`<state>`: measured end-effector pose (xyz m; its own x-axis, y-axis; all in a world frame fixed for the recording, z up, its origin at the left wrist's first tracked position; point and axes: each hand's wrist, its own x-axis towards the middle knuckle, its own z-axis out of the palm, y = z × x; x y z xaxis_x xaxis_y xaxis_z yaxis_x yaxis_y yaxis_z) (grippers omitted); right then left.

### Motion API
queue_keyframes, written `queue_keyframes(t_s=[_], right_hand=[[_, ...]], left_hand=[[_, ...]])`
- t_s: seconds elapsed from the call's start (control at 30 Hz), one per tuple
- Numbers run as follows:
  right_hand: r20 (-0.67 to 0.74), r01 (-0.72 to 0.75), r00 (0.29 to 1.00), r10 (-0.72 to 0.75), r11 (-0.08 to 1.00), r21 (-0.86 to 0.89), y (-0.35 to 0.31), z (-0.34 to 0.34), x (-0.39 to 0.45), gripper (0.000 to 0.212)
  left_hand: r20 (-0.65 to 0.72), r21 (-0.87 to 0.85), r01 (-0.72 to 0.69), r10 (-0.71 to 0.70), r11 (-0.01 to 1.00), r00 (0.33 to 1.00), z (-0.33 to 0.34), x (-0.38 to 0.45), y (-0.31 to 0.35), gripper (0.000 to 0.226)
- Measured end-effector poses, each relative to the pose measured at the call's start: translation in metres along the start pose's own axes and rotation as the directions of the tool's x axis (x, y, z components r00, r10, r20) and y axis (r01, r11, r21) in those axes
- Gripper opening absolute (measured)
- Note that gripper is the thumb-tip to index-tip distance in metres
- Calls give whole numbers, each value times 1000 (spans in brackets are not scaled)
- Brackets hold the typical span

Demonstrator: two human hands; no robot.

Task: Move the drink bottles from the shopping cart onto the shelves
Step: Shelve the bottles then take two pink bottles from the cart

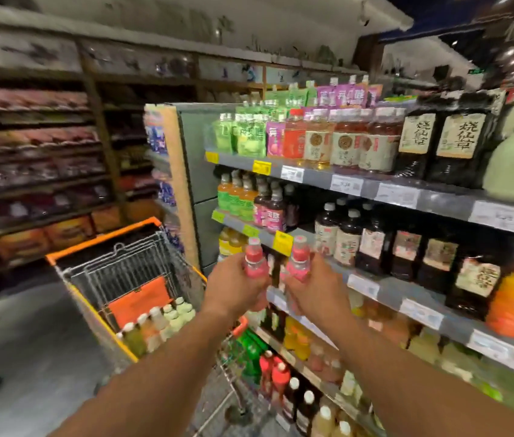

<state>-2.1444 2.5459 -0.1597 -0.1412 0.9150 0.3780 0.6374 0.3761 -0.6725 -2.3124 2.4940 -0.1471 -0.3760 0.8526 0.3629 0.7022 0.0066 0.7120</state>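
Shelving unit (385,190): tiers densely stocked, mixed drinks; gap visible on second tier behind purple-label bottles (likely slot for pink stock, judgement only).
Shopping cart (104,244): left of shelving, still loaded; row of pale-capped bottles (161,323) along near side, more bottles low at right end.
Left hand (233,287): clenched around pink bottle (254,261), upright, raised before shelf edge.
Right hand (314,290): clenched around second pink bottle (299,258), upright, just beside first.
Status: two bottles in transit, not yet shelved; bulk of cart load remaining.
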Motion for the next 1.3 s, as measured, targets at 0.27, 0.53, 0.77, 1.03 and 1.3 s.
queue_keyframes(t_s=[0.27,0.53,0.77,1.03,1.3], right_hand=[[219,118,964,-151,980,160,-96,154,9,36],[435,156,869,-238,964,217,-124,289,72,37],[564,176,785,-258,965,196,-118,392,140,39],[634,90,753,-177,982,167,-82,499,170,39],[719,-91,694,24,994,55,7,606,181,36]], left_hand=[[-186,84,248,-229,965,955,-104,9,-134,21],[-259,9,407,-391,913,883,-119,62,-234,25],[-273,28,561,-534,827,800,-90,128,-317,24],[-238,40,674,-648,738,723,-32,173,-435,20],[-118,35,797,-790,602,602,57,192,-534,26]])
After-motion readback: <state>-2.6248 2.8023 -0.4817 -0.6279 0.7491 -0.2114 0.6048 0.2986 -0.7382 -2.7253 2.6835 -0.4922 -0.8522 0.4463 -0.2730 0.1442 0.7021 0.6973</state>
